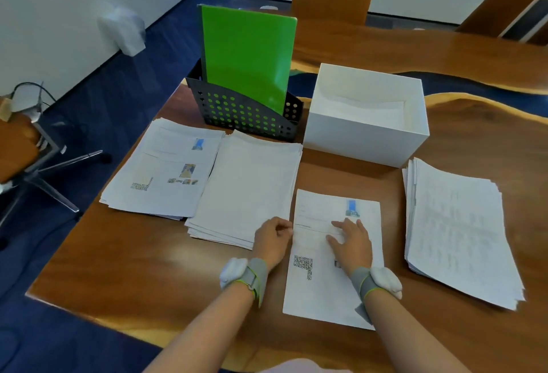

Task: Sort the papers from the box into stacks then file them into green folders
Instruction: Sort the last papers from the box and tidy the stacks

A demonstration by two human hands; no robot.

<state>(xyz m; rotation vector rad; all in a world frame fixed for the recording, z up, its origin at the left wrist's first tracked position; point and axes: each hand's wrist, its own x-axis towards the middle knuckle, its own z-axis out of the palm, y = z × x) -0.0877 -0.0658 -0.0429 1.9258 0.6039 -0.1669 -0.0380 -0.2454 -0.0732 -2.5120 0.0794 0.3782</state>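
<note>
White printed sheet (pixel 323 292) is lying flat; the right hand (pixel 351 246) is pressing it, fingers spread. The left hand (pixel 271 240) is pinching its nine-o'clock edge.

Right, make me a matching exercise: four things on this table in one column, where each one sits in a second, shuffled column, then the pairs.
1. bright green plastic folder
2. white rectangular box
3. single white sheet with a QR code
4. thick stack of text-only papers

A. flat under the right hand
B. lying farthest right on the wooden table
C. upright in the black perforated file holder
D. just right of that holder

Pairs: 1-C, 2-D, 3-A, 4-B
</note>
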